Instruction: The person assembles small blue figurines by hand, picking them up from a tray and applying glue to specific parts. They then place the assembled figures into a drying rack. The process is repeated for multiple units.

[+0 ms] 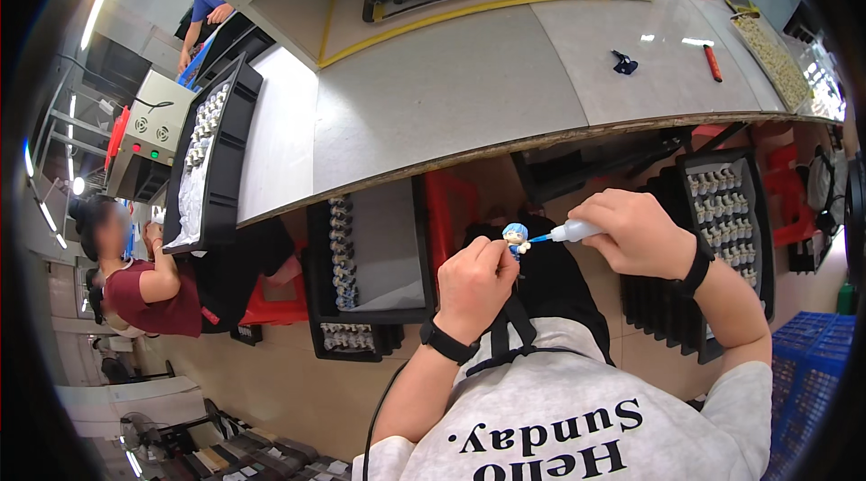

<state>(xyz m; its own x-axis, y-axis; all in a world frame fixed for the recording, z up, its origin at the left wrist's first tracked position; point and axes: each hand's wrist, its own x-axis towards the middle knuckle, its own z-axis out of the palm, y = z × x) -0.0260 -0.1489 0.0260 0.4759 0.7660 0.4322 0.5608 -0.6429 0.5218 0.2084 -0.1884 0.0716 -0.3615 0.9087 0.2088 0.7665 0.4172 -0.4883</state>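
Observation:
My left hand pinches a small blue-haired figurine between thumb and fingers, above my lap. In my right hand is a small white squeeze bottle with a thin blue nozzle. The nozzle tip points left at the figurine's side; whether it touches cannot be made out. My left fingers hide the figurine's lower part. Both hands stay below the front edge of the workbench.
A black tray with figurines stands at my left, stacked trays at my right. On the bench lie a dark blue piece and a red pen-like tool. An open-fronted box holds a figurine tray. Two people work at left.

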